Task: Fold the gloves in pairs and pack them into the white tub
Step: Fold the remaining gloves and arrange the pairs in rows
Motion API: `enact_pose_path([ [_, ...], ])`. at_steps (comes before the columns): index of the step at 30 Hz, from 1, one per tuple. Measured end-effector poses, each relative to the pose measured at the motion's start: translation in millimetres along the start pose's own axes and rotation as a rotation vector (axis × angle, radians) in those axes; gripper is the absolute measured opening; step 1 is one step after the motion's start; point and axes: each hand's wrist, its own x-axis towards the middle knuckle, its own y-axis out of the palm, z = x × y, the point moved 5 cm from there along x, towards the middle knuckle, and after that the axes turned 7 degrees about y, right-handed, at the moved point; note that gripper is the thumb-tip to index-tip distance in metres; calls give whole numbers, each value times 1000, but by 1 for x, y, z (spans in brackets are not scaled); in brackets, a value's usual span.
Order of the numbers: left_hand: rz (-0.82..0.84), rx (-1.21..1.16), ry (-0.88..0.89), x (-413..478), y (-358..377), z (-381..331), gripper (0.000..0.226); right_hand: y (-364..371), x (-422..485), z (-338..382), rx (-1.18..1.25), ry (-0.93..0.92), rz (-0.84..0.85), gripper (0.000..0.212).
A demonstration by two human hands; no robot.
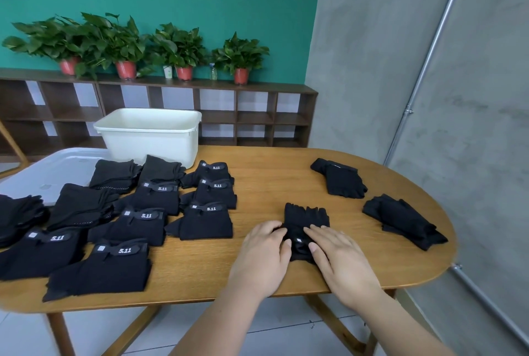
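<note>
A pair of black gloves [307, 218] lies on the near middle of the wooden bench [272, 178], finger ends pointing away from the person. Both hands rest on its near half. The left hand [262, 255] lies on the pair's left edge and the right hand [342, 258] on its right side, fingers laid fairly flat on the cloth with nothing clasped and the thumbs close together over the cuff.

To the left, folded glove pairs [134, 226] bearing "5.11" labels lie in rows, with plainer black bundles behind them. Two more black glove bundles lie well apart on the bench's right end, the farther bundle [340, 181] and the nearer bundle [400, 221].

The white tub [148, 138] stands at the far left edge of the bench, behind the rows, beside a pale grey lid [57, 166]. Beyond it, potted plants [183, 49] line the top of a low dark shelf unit [229, 115] against a green wall.
</note>
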Motion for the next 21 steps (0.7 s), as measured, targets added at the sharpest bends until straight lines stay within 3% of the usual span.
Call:
enact_pose_path([
  [7,48,-19,137,-4,-2,-5,52,-2,-1,8,-45,-49,115,68],
  [16,-30,-207,13,-4,2,9,35,-3,1,5,32,-37,150,60],
  [21,-40,-133,-18,-5,-4,2,32,4,3,8,-62,-35,164,59],
])
